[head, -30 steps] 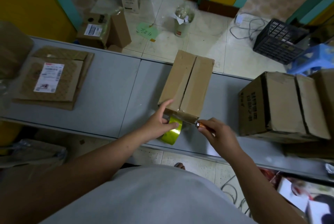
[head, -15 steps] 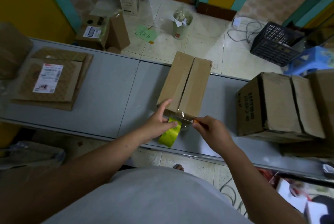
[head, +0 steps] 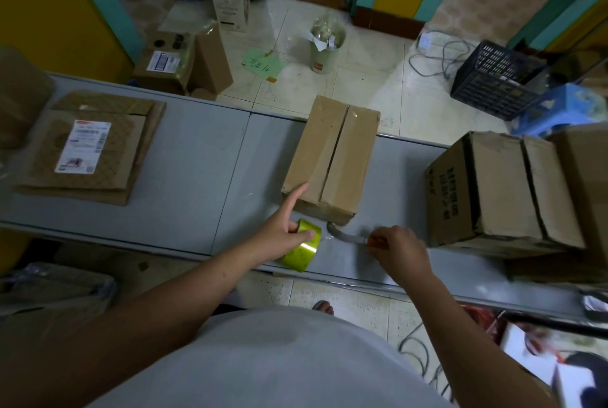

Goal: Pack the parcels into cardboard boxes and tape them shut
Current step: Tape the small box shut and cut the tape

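Grey table (head: pixel 184 177): closed cardboard box (head: pixel 332 157) just beyond the left fingers (head: pixel 296 197), flat mailers (head: pixel 88 147) far left, larger carton (head: pixel 493 190) right.

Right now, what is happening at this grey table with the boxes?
A person is taping a cardboard box shut on the grey table. The left hand holds a yellow-green tape roll, its forefinger touching the box's near corner. The right hand holds a small cutter by the box's near end. A larger box stands to the right.
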{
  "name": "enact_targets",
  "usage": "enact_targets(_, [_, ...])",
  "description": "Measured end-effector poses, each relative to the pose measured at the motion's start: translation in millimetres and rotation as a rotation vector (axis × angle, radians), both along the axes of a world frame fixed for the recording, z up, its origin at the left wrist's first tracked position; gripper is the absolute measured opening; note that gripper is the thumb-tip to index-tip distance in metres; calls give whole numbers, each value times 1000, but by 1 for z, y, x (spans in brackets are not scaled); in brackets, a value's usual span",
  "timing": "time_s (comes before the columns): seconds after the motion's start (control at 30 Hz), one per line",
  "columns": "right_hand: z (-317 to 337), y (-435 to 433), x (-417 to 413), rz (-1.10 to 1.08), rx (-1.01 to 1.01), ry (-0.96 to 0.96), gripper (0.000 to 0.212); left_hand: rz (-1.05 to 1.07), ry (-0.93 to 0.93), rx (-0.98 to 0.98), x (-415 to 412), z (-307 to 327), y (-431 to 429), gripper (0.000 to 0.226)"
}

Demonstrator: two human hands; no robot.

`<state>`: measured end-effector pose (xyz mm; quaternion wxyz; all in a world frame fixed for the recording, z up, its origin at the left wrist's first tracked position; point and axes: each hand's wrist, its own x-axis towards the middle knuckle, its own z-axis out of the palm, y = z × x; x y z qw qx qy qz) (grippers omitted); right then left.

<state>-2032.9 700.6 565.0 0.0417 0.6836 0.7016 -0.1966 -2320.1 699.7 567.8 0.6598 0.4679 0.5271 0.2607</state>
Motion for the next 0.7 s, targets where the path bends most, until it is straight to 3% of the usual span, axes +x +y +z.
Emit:
enact_targets(0.2, [0,-11,-14,-93,118,56,32,-58,36,44,-2,5,-2,102])
enact_targets(0.3, [26,-7,-43,-42,189,337,17,-98,77,77,-2,12,-4,106])
enact_targets(0.37, [43,-2,-68,70,83,511,19,-122,69,127,-2,17,-8,107])
enact_targets(0.47, [50,9,-90,232,-33,502,31,-153,58,197,-3,31,-11,105])
enact_targets(0.7, [58,10,-92,154,29,597,11,-179,102,263,-6,46,-11,106])
